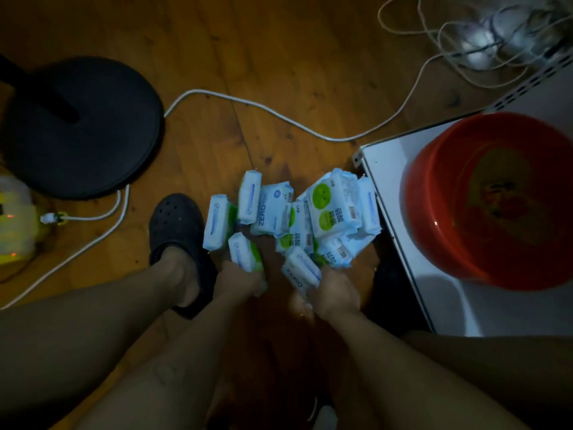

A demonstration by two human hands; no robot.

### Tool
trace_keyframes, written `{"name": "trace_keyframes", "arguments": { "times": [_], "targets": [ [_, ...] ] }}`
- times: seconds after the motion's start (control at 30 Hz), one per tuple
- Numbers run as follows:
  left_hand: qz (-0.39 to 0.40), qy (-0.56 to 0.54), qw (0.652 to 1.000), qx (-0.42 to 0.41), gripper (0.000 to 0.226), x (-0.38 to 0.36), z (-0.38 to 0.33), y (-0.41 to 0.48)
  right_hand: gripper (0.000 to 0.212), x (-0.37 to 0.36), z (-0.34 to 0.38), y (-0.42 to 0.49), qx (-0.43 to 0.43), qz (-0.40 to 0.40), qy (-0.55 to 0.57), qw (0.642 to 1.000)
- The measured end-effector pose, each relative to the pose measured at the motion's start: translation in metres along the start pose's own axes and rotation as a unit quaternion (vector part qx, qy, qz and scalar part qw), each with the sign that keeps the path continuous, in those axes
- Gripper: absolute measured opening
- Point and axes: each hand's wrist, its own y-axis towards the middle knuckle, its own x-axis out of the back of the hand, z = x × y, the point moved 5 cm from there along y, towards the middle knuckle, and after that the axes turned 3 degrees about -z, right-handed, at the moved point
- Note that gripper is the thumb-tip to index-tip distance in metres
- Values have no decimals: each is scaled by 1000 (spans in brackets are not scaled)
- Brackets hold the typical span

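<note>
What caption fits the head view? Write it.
Left grip holds one wipe pack, right grip a second pack, beside the floor pile.

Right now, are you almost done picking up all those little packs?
Not nearly, it seems. Done: nothing shows put away yet; no packs lie in the red basin. In hand: the left hand grips one pack and the right hand grips a second pack. Left: the pile of packs on the wooden floor, roughly ten.

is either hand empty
No, the left hand grips a green-edged pack and the right hand grips a ZERO pack.
</note>
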Motion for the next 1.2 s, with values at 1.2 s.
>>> {"name": "trace_keyframes", "arguments": {
  "times": [1.2],
  "targets": [
    [104, -225, 767, -591, 45, 33, -387, -494, 25, 512, -171, -280, 116, -468, 279, 830]
  ]
}}
